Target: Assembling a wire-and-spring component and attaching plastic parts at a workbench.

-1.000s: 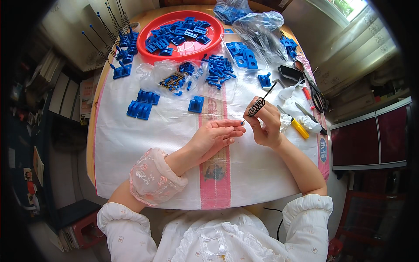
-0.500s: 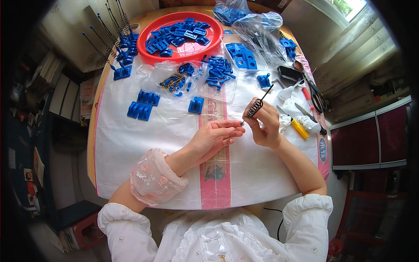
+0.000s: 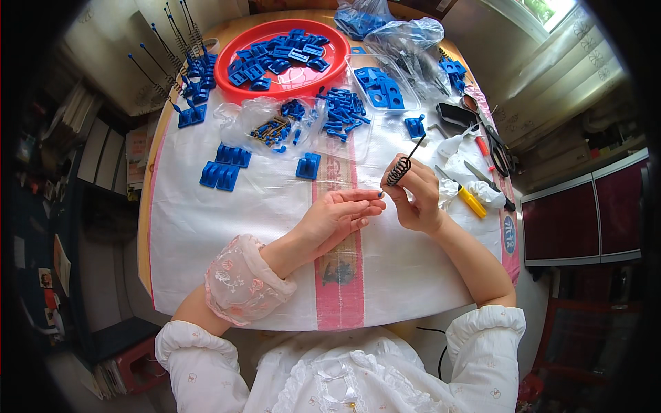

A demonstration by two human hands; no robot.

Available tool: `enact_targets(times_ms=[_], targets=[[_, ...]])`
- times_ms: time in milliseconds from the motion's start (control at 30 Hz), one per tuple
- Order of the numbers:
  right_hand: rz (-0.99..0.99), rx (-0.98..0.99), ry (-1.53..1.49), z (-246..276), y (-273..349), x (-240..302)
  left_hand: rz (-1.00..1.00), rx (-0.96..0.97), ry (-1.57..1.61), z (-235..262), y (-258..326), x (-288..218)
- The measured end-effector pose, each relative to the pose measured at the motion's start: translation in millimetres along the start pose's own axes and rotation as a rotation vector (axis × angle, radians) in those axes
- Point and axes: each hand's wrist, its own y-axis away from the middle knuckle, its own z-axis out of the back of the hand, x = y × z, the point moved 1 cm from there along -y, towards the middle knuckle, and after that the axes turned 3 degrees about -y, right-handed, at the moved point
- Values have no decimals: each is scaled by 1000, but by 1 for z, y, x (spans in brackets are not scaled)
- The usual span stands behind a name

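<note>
My right hand (image 3: 418, 199) is closed round a black coil spring (image 3: 399, 171) with a thin dark rod (image 3: 416, 148) sticking up out of it, tilted to the right. Just below, a small blue tip (image 3: 381, 195) shows between my two hands. My left hand (image 3: 342, 215) reaches in from the left, its thumb and forefinger pinched at that tip while the other fingers lie fairly straight. A blue clip-like part (image 3: 308, 166) lies on the table beyond my left hand. Another such blue part (image 3: 415, 126) sits beyond my right hand.
A red tray (image 3: 227, 84) holds many blue parts. Left of it stand blue bases with springs and rods (image 3: 198, 76). Nearer are a plastic bag of small pieces (image 3: 237, 113) and a clear box (image 3: 411, 103). At right lie scissors (image 3: 502, 155) and a yellow-handled tool (image 3: 472, 203).
My right hand, with the spring and rod, has shifted very slightly left. My left hand has stayed in place.
</note>
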Motion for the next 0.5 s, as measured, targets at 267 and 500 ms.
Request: enact_targets(times_ms=[267,500], targets=[[7,2,4,0,1,-2,-7,9,-10,0,-1,1],[9,1,11,0,1,-1,-5,2,-15,0,0,0]])
